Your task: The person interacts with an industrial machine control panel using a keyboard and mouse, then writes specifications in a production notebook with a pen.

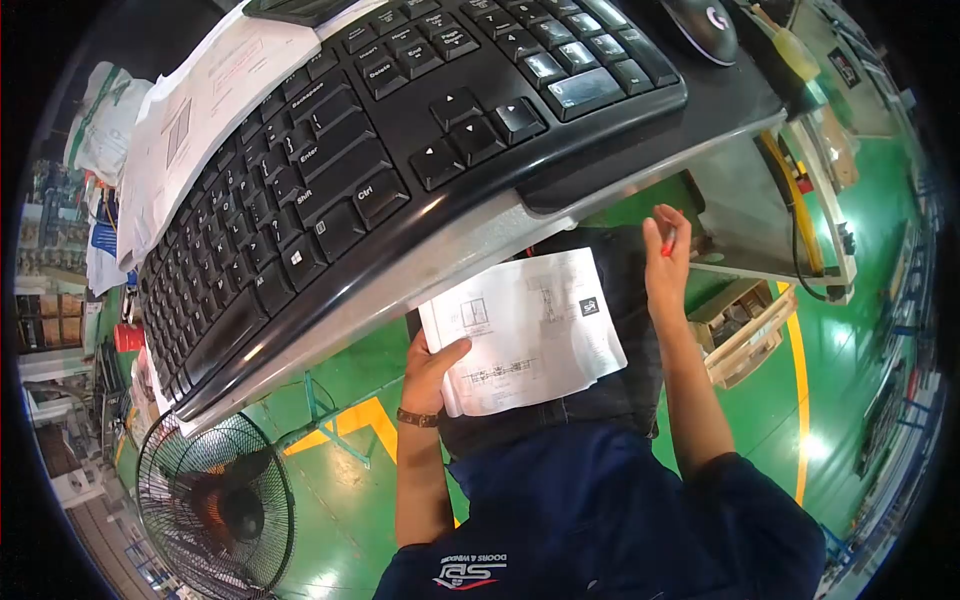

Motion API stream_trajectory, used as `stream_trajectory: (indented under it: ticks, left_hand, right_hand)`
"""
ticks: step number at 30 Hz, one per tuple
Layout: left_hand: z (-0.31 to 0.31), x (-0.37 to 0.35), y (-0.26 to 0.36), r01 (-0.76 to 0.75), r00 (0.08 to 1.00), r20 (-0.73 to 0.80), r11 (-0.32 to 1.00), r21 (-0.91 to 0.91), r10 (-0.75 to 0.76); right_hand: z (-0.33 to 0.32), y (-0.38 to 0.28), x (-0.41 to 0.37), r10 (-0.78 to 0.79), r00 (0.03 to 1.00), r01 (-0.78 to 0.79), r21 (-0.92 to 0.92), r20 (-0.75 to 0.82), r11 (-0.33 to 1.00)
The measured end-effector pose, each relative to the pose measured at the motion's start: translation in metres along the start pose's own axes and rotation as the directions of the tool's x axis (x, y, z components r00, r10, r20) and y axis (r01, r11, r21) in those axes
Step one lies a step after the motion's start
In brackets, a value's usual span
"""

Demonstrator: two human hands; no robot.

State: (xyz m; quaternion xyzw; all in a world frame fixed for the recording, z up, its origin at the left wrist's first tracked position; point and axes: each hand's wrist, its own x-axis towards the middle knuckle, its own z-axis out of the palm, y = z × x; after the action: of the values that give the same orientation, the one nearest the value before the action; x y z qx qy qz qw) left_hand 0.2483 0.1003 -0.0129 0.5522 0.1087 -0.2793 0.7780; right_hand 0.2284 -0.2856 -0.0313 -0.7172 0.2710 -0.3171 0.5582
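Observation:
My left hand (pixel 430 370) grips the lower left edge of a stack of printed sheets (pixel 520 335), its thumb lying on top and its other fingers hidden beneath. The sheets rest over my lap and show line drawings and a small black logo square. To the right of the sheets, my right hand (pixel 667 255) is raised below the desk edge, with a red pen (pixel 668 243) held between its fingers. It does not touch the paper.
Above the sheets, a large black keyboard (pixel 300 190) and a mouse (pixel 703 30) sit on the desk (pixel 470 250). More papers (pixel 190 125) lie behind the keyboard. A black fan (pixel 215 505) stands lower left. An open drawer (pixel 745 345) is at right.

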Motion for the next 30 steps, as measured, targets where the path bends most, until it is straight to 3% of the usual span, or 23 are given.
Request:
stream_trajectory:
  ticks: [3, 10, 12, 14, 15, 17, 20, 21, 22, 25, 26, 27, 28, 29, 30]
  left_hand:
    - [-0.002, 0.002, -0.002, 0.000, 1.000, 0.001, 1.000, -0.012, 0.000]
    - [-0.007, 0.008, -0.006, 0.012, 1.000, 0.000, 1.000, -0.027, -0.012]
    - [-0.007, 0.008, -0.008, 0.024, 1.000, 0.003, 1.000, -0.015, -0.023]
    - [-0.005, 0.008, -0.005, 0.024, 1.000, -0.002, 1.000, 0.009, -0.024]
    - [-0.003, 0.008, -0.003, 0.023, 1.000, -0.009, 1.000, 0.013, -0.023]
    - [0.001, 0.006, 0.000, 0.022, 0.999, -0.026, 1.000, 0.022, -0.022]
    - [-0.005, 0.004, -0.006, 0.008, 0.998, -0.056, 0.997, 0.073, -0.004]
    - [-0.006, 0.002, -0.003, 0.004, 0.997, -0.075, 0.995, 0.102, 0.004]
    - [-0.006, 0.002, -0.002, -0.008, 0.997, -0.077, 0.992, 0.128, 0.018]
    - [0.005, -0.005, 0.011, -0.009, 0.999, -0.048, 0.999, 0.047, 0.011]
    - [0.018, -0.012, 0.019, -0.017, 0.998, -0.063, 1.000, 0.013, 0.018]
    - [0.008, -0.008, 0.011, -0.011, 0.998, -0.069, 1.000, 0.026, 0.013]
    - [-0.002, -0.003, 0.002, 0.012, 0.998, -0.069, 1.000, -0.014, -0.013]
    - [-0.017, 0.004, -0.007, 0.006, 1.000, 0.024, 0.999, -0.038, -0.005]
    - [-0.021, -0.001, -0.003, 0.141, 0.989, 0.022, 0.985, 0.103, -0.144]
  right_hand:
    - [-0.010, 0.001, -0.001, 0.154, 0.986, -0.156, -0.027, -0.068, 0.987]
    - [0.016, 0.008, -0.024, 0.168, 0.979, -0.161, 0.076, -0.113, 0.984]
    - [0.034, -0.023, -0.046, 0.151, 0.965, -0.191, 0.180, 0.214, 0.965]
    - [0.045, -0.042, -0.070, 0.043, 0.804, -0.215, 0.222, 0.593, 0.951]
    - [0.058, -0.034, -0.085, -0.082, 0.729, -0.170, 0.297, 0.680, 0.940]
    - [0.067, -0.071, -0.095, -0.012, 0.674, -0.156, 0.157, 0.739, 0.975]
    - [0.068, -0.065, -0.077, -0.050, 0.802, -0.022, 0.114, 0.595, 0.993]
    - [0.066, -0.064, -0.064, 0.036, 0.843, -0.105, 0.098, 0.537, 0.990]
    - [0.062, -0.042, -0.051, -0.077, 0.884, 0.033, 0.102, 0.460, 0.994]
    - [0.028, -0.015, -0.001, -0.025, 0.960, 0.101, -0.260, 0.280, 0.960]
    - [0.012, -0.008, 0.012, 0.086, 0.966, 0.007, -0.359, 0.243, 0.933]
    - [0.000, 0.020, 0.025, -0.101, 0.984, 0.153, -0.417, 0.146, 0.896]
    - [-0.014, 0.030, 0.035, -0.016, 0.989, 0.095, -0.553, 0.146, 0.828]
    - [-0.025, 0.046, 0.042, 0.119, 0.984, -0.007, -0.638, 0.133, 0.770]
    - [-0.032, 0.073, 0.044, 0.150, 0.981, -0.037, -0.643, 0.122, 0.765]
